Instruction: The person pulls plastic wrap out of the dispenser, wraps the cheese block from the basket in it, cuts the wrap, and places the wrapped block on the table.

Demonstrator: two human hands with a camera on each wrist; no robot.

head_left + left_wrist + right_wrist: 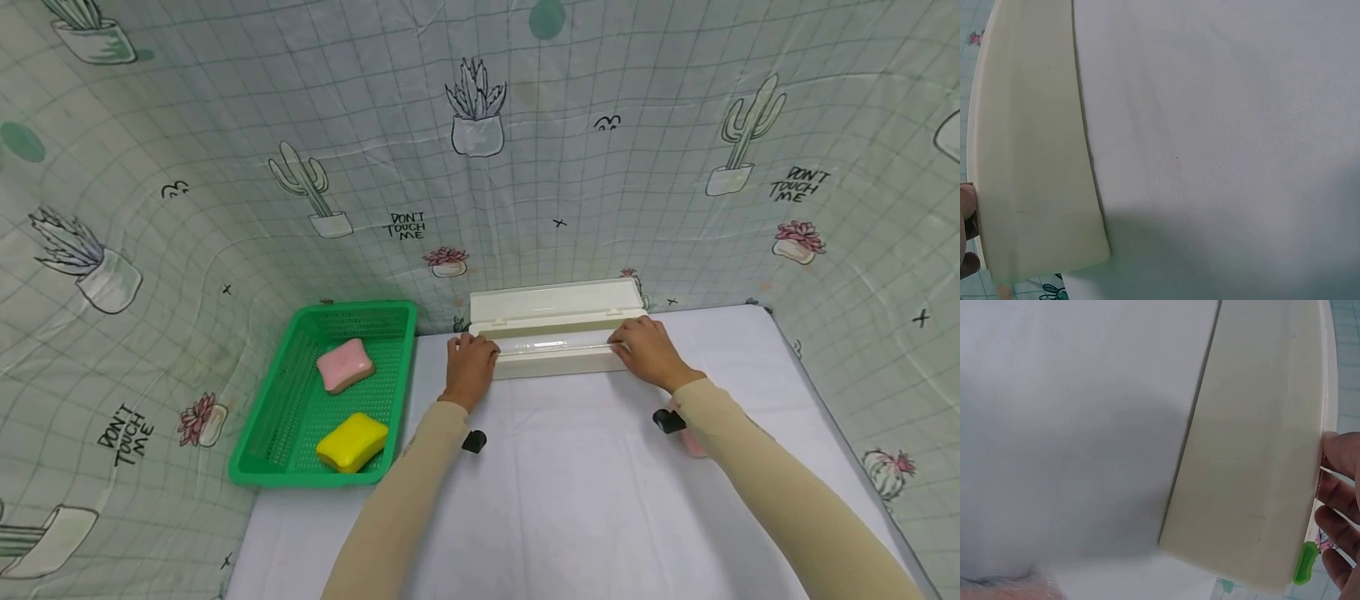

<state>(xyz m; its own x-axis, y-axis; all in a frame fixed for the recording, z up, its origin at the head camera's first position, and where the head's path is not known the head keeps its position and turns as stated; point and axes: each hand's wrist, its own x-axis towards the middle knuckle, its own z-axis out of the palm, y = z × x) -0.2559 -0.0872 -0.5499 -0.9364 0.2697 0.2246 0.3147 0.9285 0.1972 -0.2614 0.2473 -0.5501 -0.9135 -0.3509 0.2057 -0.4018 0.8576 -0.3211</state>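
A long cream-white cling film dispenser (558, 364) lies at the back of the table, its hinged lid (555, 302) raised. Clear cling film (551, 343) with a glossy edge stretches along its opening. At the left end my left hand (471, 367) pinches the film at the front rim. My right hand (651, 350) pinches it near the right end, thumb and index finger at the rim in the right wrist view. A small green tab (1305, 562) shows at the dispenser's end beside my right fingers.
To the left stands a green plastic basket (273, 408) with a pink sponge (345, 364) and a yellow sponge (352, 443). A pink item (693, 446) lies partly hidden under my right forearm. A patterned curtain (555, 183) closes off the table's back and sides.
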